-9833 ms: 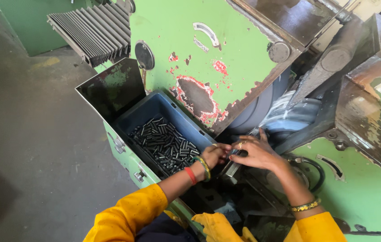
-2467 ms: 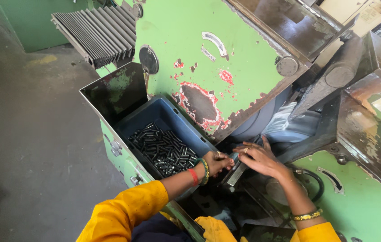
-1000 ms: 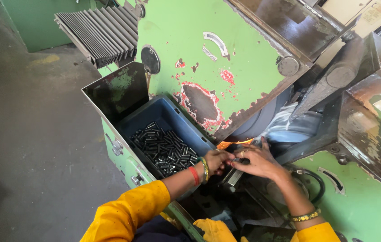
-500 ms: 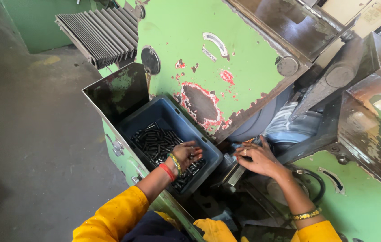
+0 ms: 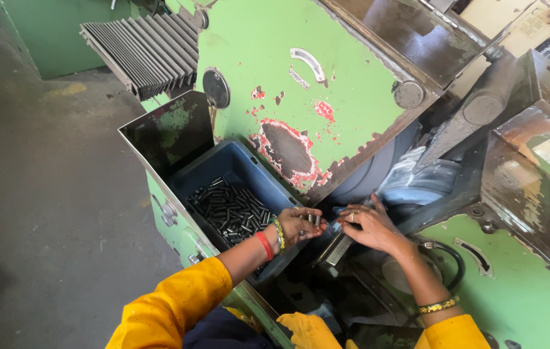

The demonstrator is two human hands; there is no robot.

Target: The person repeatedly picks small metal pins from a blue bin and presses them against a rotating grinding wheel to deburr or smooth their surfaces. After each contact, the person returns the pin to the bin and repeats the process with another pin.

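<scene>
A blue bin (image 5: 244, 169) holds several short dark metal pins (image 5: 228, 211). My left hand (image 5: 299, 225) hovers over the bin's near right corner, fingers curled around a few of those pins. My right hand (image 5: 370, 226) rests just to its right on a steel guide rail (image 5: 335, 247) that slopes up toward the large grey grinding wheel (image 5: 378, 173). Its fingertips press on the rail's upper end. What lies under those fingertips is hidden.
The green machine housing (image 5: 313, 77) with chipped red patches rises behind the bin. A dark metal chute wall (image 5: 168, 132) stands at the bin's far left. Black bellows (image 5: 145, 52) lie at the back. Bare concrete floor (image 5: 35, 194) spreads to the left. A black hose (image 5: 449, 255) curls at right.
My left hand went into the bin half a second ago and has come back toward the rail with pins in it. My right hand has stayed on the rail.
</scene>
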